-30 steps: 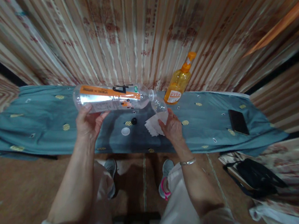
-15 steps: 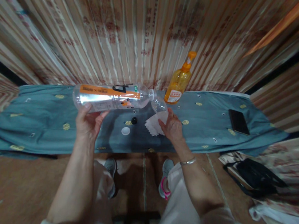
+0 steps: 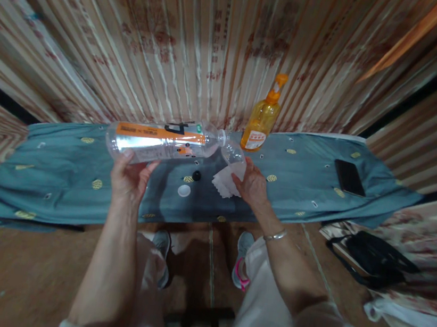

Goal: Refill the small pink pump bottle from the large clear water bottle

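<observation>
My left hand (image 3: 130,178) grips a large clear plastic bottle (image 3: 163,141) with an orange label, held on its side above the table, its open mouth pointing right. The mouth meets a small clear cup (image 3: 234,155) that my right hand (image 3: 253,183) holds together with a white cloth or tissue (image 3: 224,182). A white cap (image 3: 184,190) and a small black cap (image 3: 196,175) lie on the blue-grey tablecloth (image 3: 71,181) between my hands.
An orange pump bottle (image 3: 262,120) stands at the back of the table by the striped curtain. A black phone (image 3: 349,177) lies at the right end. A black bag (image 3: 375,256) sits on the floor to the right. My shoes and a dark stool base are below.
</observation>
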### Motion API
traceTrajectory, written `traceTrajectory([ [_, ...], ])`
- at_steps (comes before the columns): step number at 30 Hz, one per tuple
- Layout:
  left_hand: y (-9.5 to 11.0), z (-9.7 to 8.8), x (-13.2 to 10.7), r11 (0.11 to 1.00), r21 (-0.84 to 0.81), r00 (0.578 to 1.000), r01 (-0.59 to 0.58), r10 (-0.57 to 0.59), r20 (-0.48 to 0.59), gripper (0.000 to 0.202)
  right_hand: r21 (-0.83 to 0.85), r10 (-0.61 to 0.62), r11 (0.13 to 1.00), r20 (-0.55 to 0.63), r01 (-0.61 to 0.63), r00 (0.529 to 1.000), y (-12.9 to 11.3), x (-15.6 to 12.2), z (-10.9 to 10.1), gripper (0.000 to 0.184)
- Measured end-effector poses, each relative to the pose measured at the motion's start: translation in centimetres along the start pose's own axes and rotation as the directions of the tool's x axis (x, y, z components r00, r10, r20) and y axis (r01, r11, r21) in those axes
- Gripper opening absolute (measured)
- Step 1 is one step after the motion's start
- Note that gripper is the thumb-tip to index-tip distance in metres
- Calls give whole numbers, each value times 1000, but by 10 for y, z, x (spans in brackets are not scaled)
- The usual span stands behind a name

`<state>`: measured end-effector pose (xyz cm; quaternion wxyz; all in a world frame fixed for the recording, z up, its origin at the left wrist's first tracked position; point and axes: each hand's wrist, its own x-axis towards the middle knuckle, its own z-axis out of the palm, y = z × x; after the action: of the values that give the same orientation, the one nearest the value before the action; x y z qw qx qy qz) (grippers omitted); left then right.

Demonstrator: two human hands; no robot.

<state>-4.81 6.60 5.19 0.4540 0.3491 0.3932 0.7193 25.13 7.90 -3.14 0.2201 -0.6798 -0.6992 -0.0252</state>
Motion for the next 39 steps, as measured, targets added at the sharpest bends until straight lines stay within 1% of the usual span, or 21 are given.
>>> traceTrajectory([
  [4,0,1,0,1000,25,1000,-13,12,5,41,16,-18,1000,-25,18,1000,2,0,3,69],
  [10,2,2,-1,1000,-7,1000,6,-5,15,42,15,-21,1000,-41,22,999,2,-1,5,67],
  [15,3,3,-1,1000,-12,1000,5,-5,-6,43,-10,-1,1000,-5,1,1000,0,0,2,67],
  [17,3,3,-2,1000,-2,1000,2,-2,3,44,-16,10,1000,8,-10,1000,0,0,1,68],
  [20,3,3,-2,1000,18,1000,-6,5,18,43,-5,-7,1000,-10,6,1000,0,0,1,68],
  [22,3,3,-2,1000,15,1000,-7,7,-1,44,1,-15,1000,-18,15,1000,0,0,1,68],
  [24,2,3,-2,1000,7,1000,-4,4,-17,45,-6,-4,1000,-9,4,1000,0,0,2,68],
  [26,2,3,-2,1000,10,1000,-3,4,-9,45,-13,8,1000,-2,-8,1000,0,-1,2,68],
  [32,1,2,-1,1000,14,1000,-19,19,16,45,5,-3,1000,2,3,1000,-1,0,-1,66],
  [36,1,1,0,1000,12,1000,-5,5,1,44,8,-1,1000,9,0,1000,-3,0,-3,65],
  [39,0,0,0,1000,24,1000,-20,20,6,43,6,2,1000,7,-2,1000,-3,0,-3,65],
])
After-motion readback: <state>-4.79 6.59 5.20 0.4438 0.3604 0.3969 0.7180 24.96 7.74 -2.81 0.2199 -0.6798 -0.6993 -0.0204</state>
